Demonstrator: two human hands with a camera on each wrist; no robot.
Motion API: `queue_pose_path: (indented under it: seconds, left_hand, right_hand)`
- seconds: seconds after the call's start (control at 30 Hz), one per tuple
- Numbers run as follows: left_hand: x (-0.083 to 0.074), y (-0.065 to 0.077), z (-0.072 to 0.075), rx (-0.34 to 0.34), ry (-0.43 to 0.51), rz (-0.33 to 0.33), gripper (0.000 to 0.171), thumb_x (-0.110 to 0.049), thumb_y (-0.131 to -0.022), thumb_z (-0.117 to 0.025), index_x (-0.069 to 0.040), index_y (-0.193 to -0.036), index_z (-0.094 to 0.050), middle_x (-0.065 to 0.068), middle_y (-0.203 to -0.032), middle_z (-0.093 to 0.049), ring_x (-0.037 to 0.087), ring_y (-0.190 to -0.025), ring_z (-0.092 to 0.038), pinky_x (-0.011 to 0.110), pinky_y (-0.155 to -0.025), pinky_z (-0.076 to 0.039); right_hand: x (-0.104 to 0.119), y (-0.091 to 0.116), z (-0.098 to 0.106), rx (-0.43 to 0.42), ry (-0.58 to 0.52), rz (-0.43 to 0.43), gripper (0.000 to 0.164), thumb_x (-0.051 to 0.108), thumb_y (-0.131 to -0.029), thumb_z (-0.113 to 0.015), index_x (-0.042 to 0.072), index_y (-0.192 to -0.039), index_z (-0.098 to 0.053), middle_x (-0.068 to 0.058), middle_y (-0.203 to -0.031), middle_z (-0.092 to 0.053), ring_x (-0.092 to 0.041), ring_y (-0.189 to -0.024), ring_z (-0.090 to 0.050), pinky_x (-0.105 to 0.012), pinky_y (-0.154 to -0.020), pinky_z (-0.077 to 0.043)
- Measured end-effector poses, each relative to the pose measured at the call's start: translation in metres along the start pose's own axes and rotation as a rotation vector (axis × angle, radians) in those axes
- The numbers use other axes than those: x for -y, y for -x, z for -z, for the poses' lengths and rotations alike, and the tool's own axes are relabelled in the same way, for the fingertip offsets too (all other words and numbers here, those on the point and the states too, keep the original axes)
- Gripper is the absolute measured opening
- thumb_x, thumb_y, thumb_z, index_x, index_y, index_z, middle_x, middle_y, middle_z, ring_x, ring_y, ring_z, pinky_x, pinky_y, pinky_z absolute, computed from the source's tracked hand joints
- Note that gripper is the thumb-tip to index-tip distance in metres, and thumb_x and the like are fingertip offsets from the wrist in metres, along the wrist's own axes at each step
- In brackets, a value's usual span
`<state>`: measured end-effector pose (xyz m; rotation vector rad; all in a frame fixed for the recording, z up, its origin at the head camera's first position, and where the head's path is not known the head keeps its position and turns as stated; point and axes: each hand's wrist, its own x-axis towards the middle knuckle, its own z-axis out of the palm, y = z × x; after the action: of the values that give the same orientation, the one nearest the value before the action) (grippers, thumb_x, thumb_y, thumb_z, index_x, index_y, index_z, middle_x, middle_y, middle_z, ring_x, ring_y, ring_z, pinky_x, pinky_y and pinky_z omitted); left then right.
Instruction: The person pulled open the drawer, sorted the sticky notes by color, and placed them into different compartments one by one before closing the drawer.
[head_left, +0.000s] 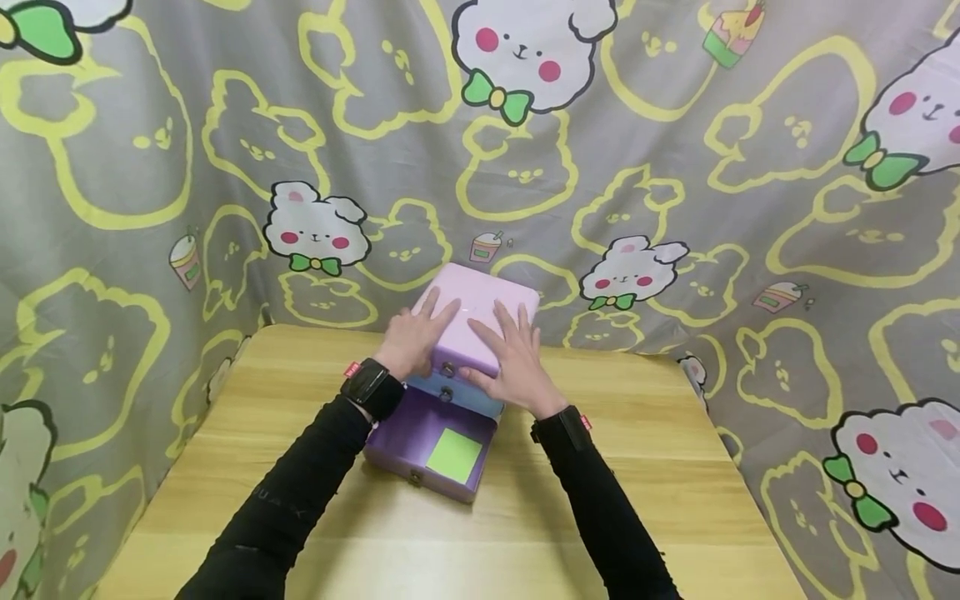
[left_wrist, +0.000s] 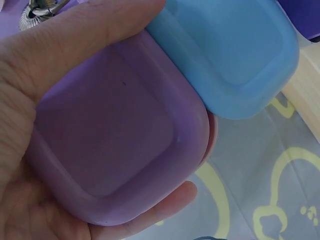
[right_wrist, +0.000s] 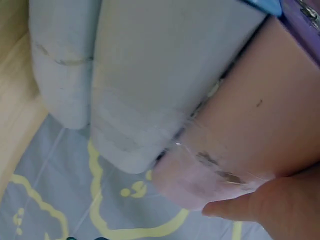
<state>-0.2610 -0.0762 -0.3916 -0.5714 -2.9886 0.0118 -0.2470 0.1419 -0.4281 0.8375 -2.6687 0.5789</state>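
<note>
A small three-tier drawer box with a pink lid (head_left: 483, 287) stands at the table's far side. Its blue middle tier (head_left: 478, 402) sits under the lilac top tier, and the purple bottom drawer (head_left: 442, 483) is pulled out. A green sticky note (head_left: 454, 455) lies in that drawer. My left hand (head_left: 408, 340) grips the top tier's left side; the left wrist view shows thumb and fingers spanning the purple end (left_wrist: 115, 115). Spread straight fingers of my right hand (head_left: 521, 367) rest on the lid's right side, thumb near the front. The tiers are offset in the right wrist view.
The box stands on a wooden table (head_left: 622, 467) with a light grain. Close behind it hangs a grey curtain (head_left: 420, 175) with rabbit figures and yellow outlines, which runs round the left and right sides too. Both wrists carry black bands.
</note>
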Motion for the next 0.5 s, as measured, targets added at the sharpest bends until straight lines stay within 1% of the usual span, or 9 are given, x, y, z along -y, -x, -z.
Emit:
queue_pose_path:
  seconds: [0.03,0.1,0.2,0.3,0.4,0.5]
  left_hand:
    - [0.0004,-0.0002,0.0001,-0.007,-0.002,0.003,0.132,-0.024,-0.057,-0.099,-0.022,-0.162,-0.020,0.025,-0.168,-0.017,0.052,-0.101,-0.064,0.054,-0.081,-0.059]
    - [0.0015,-0.0008,0.0007,-0.018,-0.004,0.015,0.132,-0.024,-0.057,-0.099,-0.022,-0.162,-0.020,0.026,-0.168,-0.018,0.053,-0.100,-0.064,0.054,-0.081,-0.059]
    - [0.0028,-0.0013,0.0004,-0.028,-0.006,0.019,0.131,-0.023,-0.057,-0.099,-0.021,-0.162,-0.021,0.026,-0.168,-0.019,0.054,-0.100,-0.064,0.056,-0.080,-0.059]
    - [0.0021,-0.0016,-0.0003,-0.021,0.004,0.010,0.131,-0.022,-0.058,-0.099,-0.020,-0.162,-0.019,0.027,-0.168,-0.017,0.055,-0.100,-0.064,0.056,-0.080,-0.059]
    - [0.0000,-0.0018,-0.0006,-0.016,0.014,0.003,0.130,-0.022,-0.059,-0.098,-0.020,-0.162,-0.019,0.027,-0.168,-0.017,0.056,-0.100,-0.063,0.057,-0.080,-0.059]
    - [-0.0028,-0.0019,-0.0009,-0.023,0.016,0.001,0.129,-0.021,-0.058,-0.098,-0.020,-0.162,-0.020,0.028,-0.168,-0.018,0.056,-0.100,-0.063,0.057,-0.080,-0.059]
  right_hand:
    - [-0.0008,-0.0008,-0.0010,0.003,-0.012,-0.006,0.084,0.058,-0.084,-0.075,0.030,-0.155,-0.042,-0.016,-0.171,-0.014,-0.052,-0.156,0.004,-0.085,-0.111,-0.010]
    - [-0.0018,-0.0033,-0.0023,-0.004,-0.023,0.006,0.088,0.057,-0.081,-0.078,0.029,-0.156,-0.041,-0.018,-0.171,-0.012,-0.050,-0.157,0.004,-0.081,-0.115,-0.009]
    - [-0.0030,-0.0066,-0.0036,-0.022,-0.020,0.035,0.091,0.055,-0.079,-0.080,0.023,-0.156,-0.042,-0.022,-0.169,-0.017,-0.045,-0.159,-0.004,-0.070,-0.124,-0.004]
    - [-0.0042,-0.0068,-0.0042,-0.027,-0.013,0.020,0.092,0.056,-0.081,-0.079,0.018,-0.156,-0.041,-0.023,-0.167,-0.022,-0.038,-0.159,-0.012,-0.061,-0.128,0.003]
    - [-0.0050,-0.0056,-0.0035,-0.020,-0.020,-0.011,0.092,0.058,-0.083,-0.075,0.015,-0.156,-0.040,-0.021,-0.167,-0.025,-0.035,-0.159,-0.014,-0.058,-0.129,0.005]
    - [-0.0054,-0.0035,-0.0004,0.011,-0.051,-0.047,0.091,0.060,-0.085,-0.071,0.015,-0.157,-0.037,-0.020,-0.168,-0.023,-0.036,-0.160,-0.008,-0.058,-0.129,0.003]
